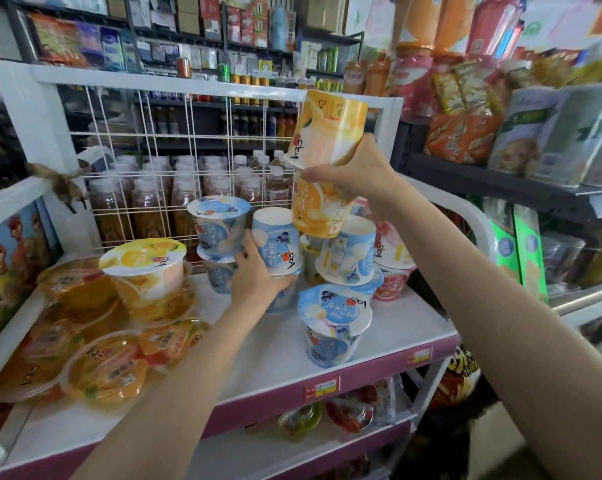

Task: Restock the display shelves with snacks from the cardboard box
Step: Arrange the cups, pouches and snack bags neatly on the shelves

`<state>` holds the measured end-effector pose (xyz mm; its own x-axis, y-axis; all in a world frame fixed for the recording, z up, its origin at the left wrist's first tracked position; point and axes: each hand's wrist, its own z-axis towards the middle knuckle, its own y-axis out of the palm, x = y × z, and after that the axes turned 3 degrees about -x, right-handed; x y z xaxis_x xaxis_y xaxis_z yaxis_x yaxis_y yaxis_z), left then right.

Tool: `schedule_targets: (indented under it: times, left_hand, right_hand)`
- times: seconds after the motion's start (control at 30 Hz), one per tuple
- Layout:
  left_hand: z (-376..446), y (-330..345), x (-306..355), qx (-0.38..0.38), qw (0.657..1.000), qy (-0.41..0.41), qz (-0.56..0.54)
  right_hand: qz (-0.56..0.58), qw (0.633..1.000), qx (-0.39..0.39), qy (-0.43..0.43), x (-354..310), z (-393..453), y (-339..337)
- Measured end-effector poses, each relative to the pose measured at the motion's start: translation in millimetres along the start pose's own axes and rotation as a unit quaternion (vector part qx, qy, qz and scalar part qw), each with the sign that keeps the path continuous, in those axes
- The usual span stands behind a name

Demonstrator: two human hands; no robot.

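Lying far to the left of both hands, on the white shelf board: flat round clear-lidded orange jelly cups, with a taller orange-lidded plastic cup sitting on top of them. Reaching up and forward from the lower left, forearm stretched straight: left hand, fingers curling around an inverted blue-and-white blueberry cup and gripping it within the stacked blue cluster. Standing just below and right of that hand: another blue blueberry cup, upright. Reaching higher from the right, wrist bending inward: right hand, clasping two stacked orange-and-white cups, upside down, above the cluster against the white wire grid.
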<state>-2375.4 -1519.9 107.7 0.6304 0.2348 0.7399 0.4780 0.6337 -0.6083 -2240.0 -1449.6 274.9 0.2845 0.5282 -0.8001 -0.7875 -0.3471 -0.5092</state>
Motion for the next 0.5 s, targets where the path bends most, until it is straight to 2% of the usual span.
schedule_targets:
  times: [0.23,0.37,0.5]
  left_hand:
    - [30,7,-5,-0.032,0.999,0.024,-0.01]
    - [43,6,-7,-0.049,0.998,0.029,-0.026]
    - [49,11,-8,-0.026,0.999,0.035,-0.022]
  right_hand:
    - [-0.041,0.998,0.05,-0.014,4,-6,-13]
    - [-0.036,0.998,0.06,0.006,11,-1,-20]
    - [-0.034,0.998,0.056,0.013,18,3,-25]
